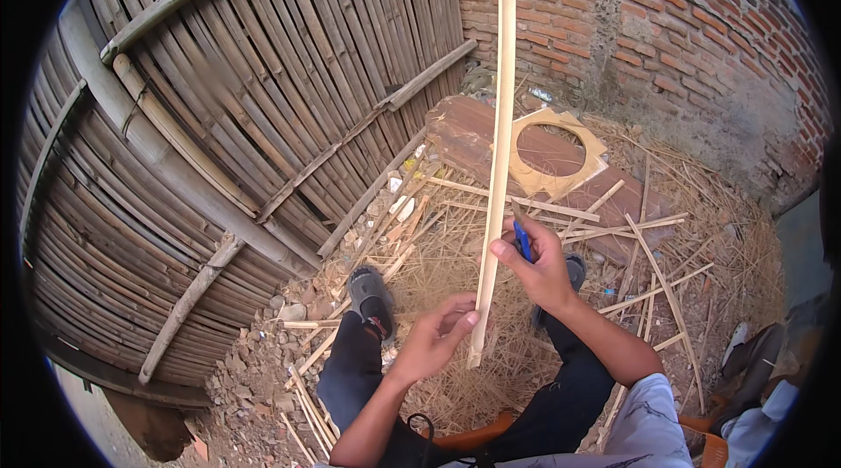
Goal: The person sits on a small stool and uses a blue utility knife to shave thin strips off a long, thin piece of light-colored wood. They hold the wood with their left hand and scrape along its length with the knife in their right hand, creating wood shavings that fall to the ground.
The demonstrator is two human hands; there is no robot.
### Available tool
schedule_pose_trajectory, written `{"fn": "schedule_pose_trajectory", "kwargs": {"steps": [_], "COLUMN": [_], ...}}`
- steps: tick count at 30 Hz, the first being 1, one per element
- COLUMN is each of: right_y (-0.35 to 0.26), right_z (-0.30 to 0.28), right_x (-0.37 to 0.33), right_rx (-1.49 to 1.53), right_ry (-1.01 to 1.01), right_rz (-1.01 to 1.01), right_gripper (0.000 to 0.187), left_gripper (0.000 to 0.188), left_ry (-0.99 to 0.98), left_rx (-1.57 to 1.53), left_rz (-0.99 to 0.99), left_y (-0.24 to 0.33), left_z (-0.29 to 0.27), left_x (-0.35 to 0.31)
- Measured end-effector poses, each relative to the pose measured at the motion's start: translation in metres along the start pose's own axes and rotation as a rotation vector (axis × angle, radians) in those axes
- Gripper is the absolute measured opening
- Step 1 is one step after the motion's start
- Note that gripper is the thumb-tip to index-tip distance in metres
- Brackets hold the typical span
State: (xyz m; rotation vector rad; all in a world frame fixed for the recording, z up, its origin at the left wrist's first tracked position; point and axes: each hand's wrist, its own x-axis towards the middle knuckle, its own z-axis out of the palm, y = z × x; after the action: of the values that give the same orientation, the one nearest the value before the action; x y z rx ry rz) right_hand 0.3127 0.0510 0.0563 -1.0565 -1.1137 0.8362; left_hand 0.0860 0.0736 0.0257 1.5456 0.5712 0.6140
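Observation:
A long pale bamboo strip [501, 117] stands almost upright in front of me and runs out past the top of the view. Close to its lower end, my left hand [438, 334] pinches it between thumb and fingers. Higher up, my right hand [540, 268] is closed around a blue-handled knife [523, 242], its dark blade pointing up beside the strip. The right thumb presses against the strip's edge. Parts of the fingers on both hands are hidden behind the strip or the palm.
Thin shavings and loose strips [666, 280] litter the ground. A brown board [473, 131] carries a tan panel with a round hole [596, 166]. A bamboo fence [289, 74] rises left, a brick wall [701, 30] behind. Another person's leg [753, 358] shows at right.

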Motion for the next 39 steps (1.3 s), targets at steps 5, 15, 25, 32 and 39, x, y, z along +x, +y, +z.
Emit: {"fn": "schedule_pose_trajectory", "kwargs": {"steps": [5,15,25,32,39], "right_y": [-0.003,0.018,-0.003,0.039,0.015], "right_z": [-0.002,-0.022,-0.019,-0.009,0.009], "right_x": [-0.007,0.010,0.018,0.015,0.020], "right_rx": [-0.243,-0.725,-0.660,-0.072,0.203], "right_ry": [-0.062,-0.202,-0.435,-0.106,0.022], "right_rz": [-0.010,-0.364,-0.078,0.043,0.172], "right_gripper": [0.029,0.020,0.028,0.035,0.028], "left_gripper": [0.047,0.066,0.036,0.057,0.052], "left_ry": [0.417,0.544,0.317,0.714,-0.128], "left_rx": [0.296,1.474,1.384,0.897,0.178], "left_rz": [0.297,0.415,0.355,0.716,-0.138], "left_y": [0.036,0.091,0.077,0.091,0.019], "left_z": [-0.034,-0.069,-0.110,-0.081,-0.036], "left_x": [0.019,0.028,0.016,0.034,0.005]}}
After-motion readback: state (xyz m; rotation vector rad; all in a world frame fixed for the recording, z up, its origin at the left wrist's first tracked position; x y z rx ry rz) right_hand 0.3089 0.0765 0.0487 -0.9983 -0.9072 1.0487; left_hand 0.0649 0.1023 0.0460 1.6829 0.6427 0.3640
